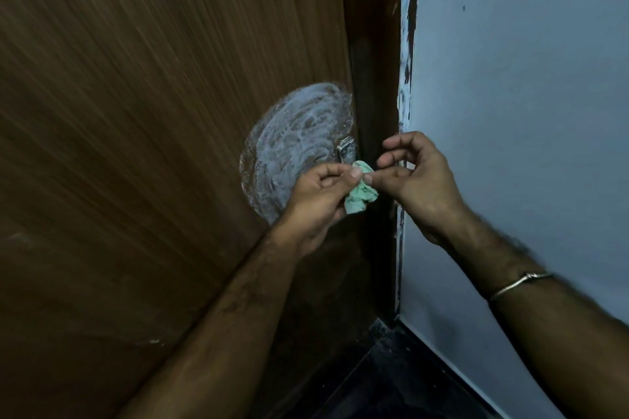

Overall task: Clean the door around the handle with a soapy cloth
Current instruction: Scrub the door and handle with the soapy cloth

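Crumpled pale-green cloth (361, 192): long axis near vertical, pinched between left hand (316, 194) and right hand (417, 180), just below small metal handle (344, 150); white circular soap smear (292, 146) on brown wood-grain door (153, 112).

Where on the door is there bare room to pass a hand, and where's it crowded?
Free: dry brown wood-grain door above and left of the white soap-foam patch. Crowded: at the silver metal handle, where left hand and right hand pinch the crumpled green cloth by the dark frame.
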Motion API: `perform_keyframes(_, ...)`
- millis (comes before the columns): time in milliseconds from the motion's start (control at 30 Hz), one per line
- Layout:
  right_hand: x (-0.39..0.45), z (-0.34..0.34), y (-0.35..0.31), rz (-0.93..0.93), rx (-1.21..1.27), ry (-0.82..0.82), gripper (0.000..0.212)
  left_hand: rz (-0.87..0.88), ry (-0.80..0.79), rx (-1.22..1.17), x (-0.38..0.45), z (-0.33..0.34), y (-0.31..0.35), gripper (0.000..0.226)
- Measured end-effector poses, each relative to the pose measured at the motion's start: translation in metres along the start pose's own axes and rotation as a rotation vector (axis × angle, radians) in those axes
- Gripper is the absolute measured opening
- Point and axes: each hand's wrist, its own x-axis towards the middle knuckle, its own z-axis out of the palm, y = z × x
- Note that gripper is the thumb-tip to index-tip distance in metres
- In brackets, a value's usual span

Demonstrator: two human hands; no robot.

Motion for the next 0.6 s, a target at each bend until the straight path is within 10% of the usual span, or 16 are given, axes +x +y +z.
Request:
perform_keyframes(300, 0.0, -0.013, -0.001, 0.122, 0.111, -0.105, 0.036, -0.035, 0.037, -0.069, 0.003, -0.005, 0.003, 0.012)
perform_keyframes(467, -0.007, -0.004, 0.004, -0.077, -0.439, -0.092, 0.032, -0.05, -0.012, -0.049, 0.0, -0.003, 0.002, 0.021)
perform_keyframes(600, -0.006, -0.007, 0.008, -0.14, -0.372, 0.026, 0.02, -0.089, -0.01, -0.138, 0.001, -0.005, 0.001, 0.02)
